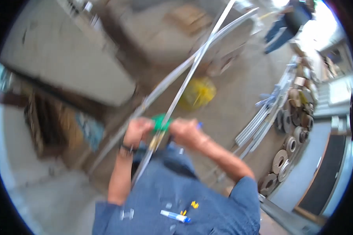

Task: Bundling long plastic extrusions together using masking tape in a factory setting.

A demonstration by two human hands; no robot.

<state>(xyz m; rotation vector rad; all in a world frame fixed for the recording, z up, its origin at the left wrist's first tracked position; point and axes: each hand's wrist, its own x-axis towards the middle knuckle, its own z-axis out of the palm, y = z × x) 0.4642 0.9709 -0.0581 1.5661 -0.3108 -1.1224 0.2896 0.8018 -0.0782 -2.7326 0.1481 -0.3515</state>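
A: What about the hands?

B: Shows the left hand (pixel 137 132) with bent fingers against the left side of a green item (pixel 161 122), and the right hand (pixel 187 133) curled into a loose fist at its right side. Cannot tell, through the blur, pinching from mere touching.

A: And the green item, where exactly?

B: Sits between both hands, in front of the blue shirt (pixel 172 184), against a thin whitish strip (pixel 191 70). Looks too smeared to name more closely. Includes a tan patch (pixel 155 141) on the strip, just below the green.

A: Anything around that?

B: Includes a wider pale length (pixel 168 81), crossing the strip farther up, and a dark wristband (pixel 128 149) on the left wrist. Shows a translucent yellow bag (pixel 198 94) on the floor (pixel 231 105), beyond the hands.

A: And farther off?

B: Shows, toward the floor's right edge, a bundle of long pale lengths (pixel 259 121), then a row of coiled rolls (pixel 280 160) beside the wall. Places another person (pixel 280 33), in blue trousers, near the floor's far right corner.
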